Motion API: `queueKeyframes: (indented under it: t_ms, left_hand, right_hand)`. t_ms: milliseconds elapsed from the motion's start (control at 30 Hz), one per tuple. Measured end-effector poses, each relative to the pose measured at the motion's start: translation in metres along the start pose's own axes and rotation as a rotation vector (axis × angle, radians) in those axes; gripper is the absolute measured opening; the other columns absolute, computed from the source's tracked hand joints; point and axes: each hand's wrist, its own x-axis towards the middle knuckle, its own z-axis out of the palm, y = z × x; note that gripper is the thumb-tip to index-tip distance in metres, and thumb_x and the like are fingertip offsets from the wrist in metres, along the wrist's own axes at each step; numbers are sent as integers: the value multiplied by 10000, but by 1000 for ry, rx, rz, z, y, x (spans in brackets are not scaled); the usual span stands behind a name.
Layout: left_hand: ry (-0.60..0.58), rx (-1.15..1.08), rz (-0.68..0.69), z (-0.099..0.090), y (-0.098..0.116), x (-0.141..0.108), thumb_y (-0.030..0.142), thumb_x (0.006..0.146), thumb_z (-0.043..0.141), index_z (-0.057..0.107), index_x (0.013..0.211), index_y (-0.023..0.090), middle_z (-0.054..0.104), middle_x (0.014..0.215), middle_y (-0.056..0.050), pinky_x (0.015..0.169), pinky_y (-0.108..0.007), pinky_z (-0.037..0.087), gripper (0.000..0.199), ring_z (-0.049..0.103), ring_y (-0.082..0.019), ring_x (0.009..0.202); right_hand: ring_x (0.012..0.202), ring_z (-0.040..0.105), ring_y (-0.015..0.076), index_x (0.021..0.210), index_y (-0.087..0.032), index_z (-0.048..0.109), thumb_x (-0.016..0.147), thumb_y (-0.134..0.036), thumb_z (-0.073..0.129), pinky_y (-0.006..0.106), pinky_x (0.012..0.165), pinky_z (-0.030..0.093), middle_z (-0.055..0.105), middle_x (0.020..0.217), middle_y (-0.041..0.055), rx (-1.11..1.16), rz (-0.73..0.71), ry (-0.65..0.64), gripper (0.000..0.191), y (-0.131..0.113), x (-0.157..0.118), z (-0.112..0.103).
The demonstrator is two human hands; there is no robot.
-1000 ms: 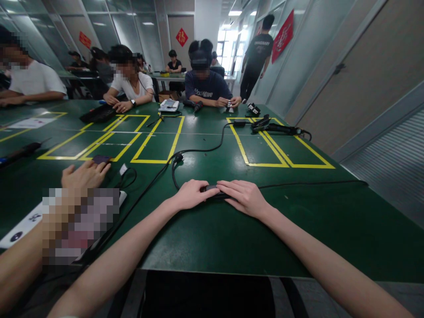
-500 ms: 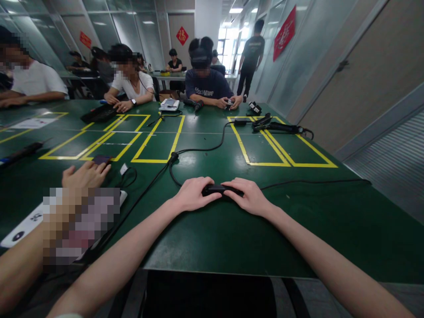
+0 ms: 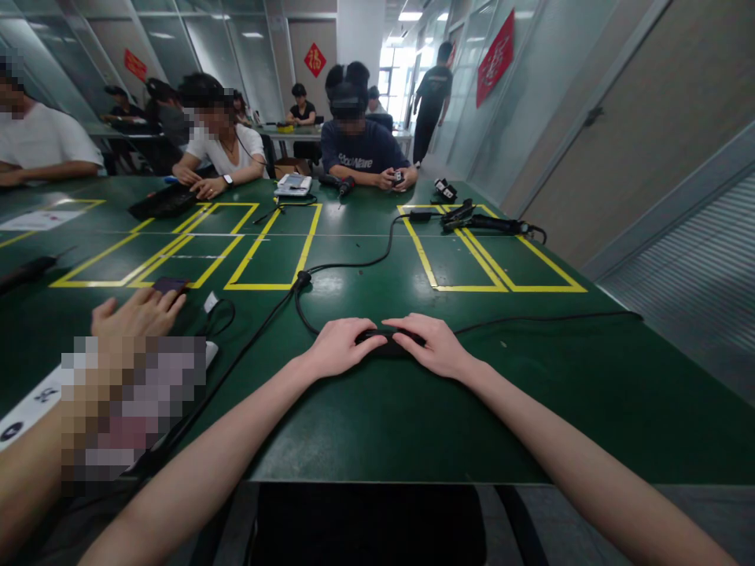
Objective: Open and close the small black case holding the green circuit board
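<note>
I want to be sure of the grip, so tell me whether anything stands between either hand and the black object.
Nothing visible does: the left hand and right hand both touch the black object directly. A cable on the left and a cable on the right run up to them; behind the fingers their course is hidden.

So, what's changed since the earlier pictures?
Your right hand's fingers have shifted from across the black device to its far edge. The walking person has gone farther away. Your left hand stays on the device; the drill looks unmoved.
</note>
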Motion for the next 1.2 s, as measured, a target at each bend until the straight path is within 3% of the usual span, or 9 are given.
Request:
queueKeyframes:
  t_ms: [133,367,533,667,767,833,900,1067,1200]
  left_hand:
    - [5,-16,-5,0,0,0,472,1027,501,734,1058,210,775,993,-41,790,-297,505,352,699,-206,866]
    - [-25,-45,-24,-4,3,0,447,1039,479,744,1056,212,781,983,-36,760,-283,488,355,700,-202,859]
    - [-42,-67,-39,-3,0,0,484,1020,510,757,1037,218,776,923,-24,708,-258,464,362,683,-192,818]
    - [9,-41,31,1,-4,1,438,1048,468,731,1118,219,770,998,-44,809,-306,496,350,680,-210,901]
    - [235,36,143,-1,-7,-1,398,1064,428,649,1299,202,713,1237,-105,1030,-413,448,378,622,-254,1151]
    - [394,90,193,-5,-9,-3,387,1062,424,597,1375,209,614,1412,-128,1139,-470,359,400,517,-278,1325]
    - [451,117,211,-7,-10,-4,371,1065,404,587,1387,218,565,1471,-126,1171,-486,325,400,460,-281,1388]
    - [149,41,254,-5,-9,-3,342,1082,363,630,1311,215,688,1282,-89,1082,-425,437,374,583,-235,1241]
    - [31,24,254,0,-3,-3,352,1079,397,649,1272,203,703,1251,-86,1055,-410,458,351,608,-228,1198]
  right_hand:
    - [1028,697,246,1379,-222,589,955,-417,637,387,864,580,724,1175,114,-27,-97,-64,470,1,-1,-3]
    - [1109,689,253,1450,-251,528,997,-337,577,381,874,587,655,1312,130,-200,-231,-104,464,-1,0,-6]
    - [838,715,200,1544,-243,422,1018,-379,546,279,666,544,668,1209,115,-390,-225,-184,557,-4,1,-3]
    - [701,679,184,1549,-222,415,1025,-428,518,260,570,476,675,1093,107,-480,-194,-213,572,-4,0,-3]
    - [744,694,220,1510,-204,446,1033,-432,465,301,628,520,682,1154,139,-425,-98,-91,530,6,-3,-14]
    - [863,708,265,1491,-205,451,1028,-409,443,359,731,561,680,1218,154,-328,5,81,506,18,-6,-29]
    - [973,696,308,1462,-198,472,1014,-405,441,419,814,564,681,1242,165,-259,106,272,494,34,-8,-48]
    - [1010,665,332,1344,-125,561,979,-444,409,470,879,522,678,1193,221,-324,400,663,508,73,-17,-101]
    - [964,660,366,1329,-71,561,954,-456,413,483,842,491,667,1103,283,-447,626,714,558,109,-41,-124]
